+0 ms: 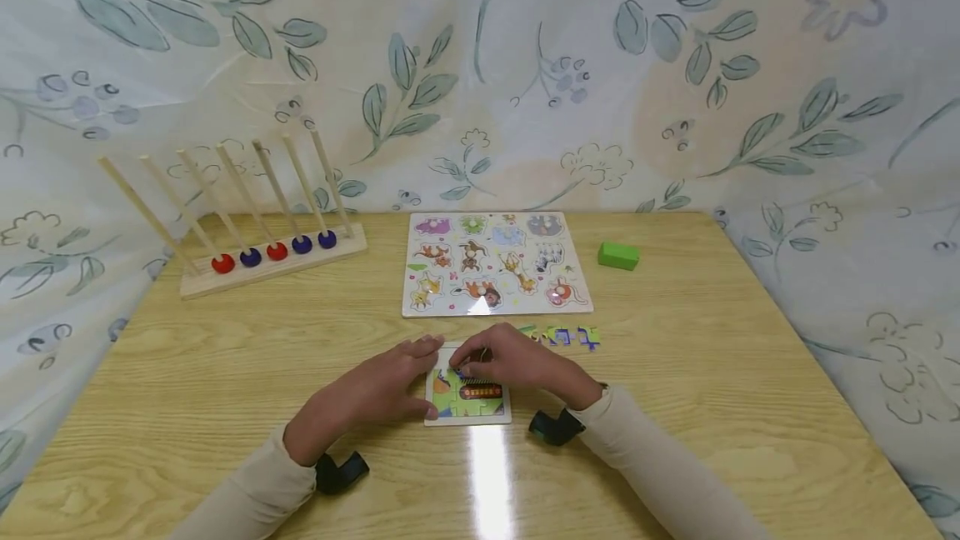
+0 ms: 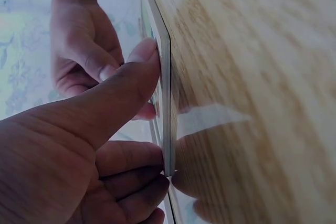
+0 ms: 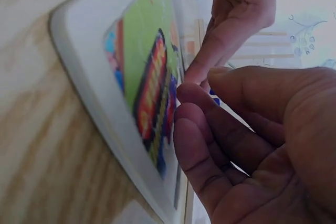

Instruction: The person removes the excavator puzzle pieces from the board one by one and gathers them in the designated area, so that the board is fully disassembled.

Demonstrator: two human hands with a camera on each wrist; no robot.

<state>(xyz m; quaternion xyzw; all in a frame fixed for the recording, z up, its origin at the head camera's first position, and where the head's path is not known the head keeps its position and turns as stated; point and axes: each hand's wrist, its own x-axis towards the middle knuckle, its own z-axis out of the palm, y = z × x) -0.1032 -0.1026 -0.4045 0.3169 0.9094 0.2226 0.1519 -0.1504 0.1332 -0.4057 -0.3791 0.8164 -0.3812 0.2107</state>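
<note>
Wood-grain tabletop (image 1: pixel 675 407) against floral cloth (image 1: pixel 480 107); two hands at a framed jigsaw (image 1: pixel 468 421).
Framed jigsaw on the table, near middle: pale frame, green picture with a red-orange panel. Left hand (image 1: pixel 375 386) clamped along its left side, thumb at the near corner, fingertips at the far one. Right hand (image 1: pixel 517 357) over the upper part, fingers bent, tips down at the picture, thumb close to forefinger; cannot tell whether a piece sits between. Loose jigsaw pieces (image 1: pixel 588 337) in a row just beyond the right hand. Farther back, animal peg puzzle board (image 1: pixel 513 300), green block (image 1: pixel 618 256) to its right. Far left, wooden rod rack (image 1: pixel 277 267), red beads (image 1: pixel 222 263) and blue beads (image 1: pixel 326 239) low on the rods.
</note>
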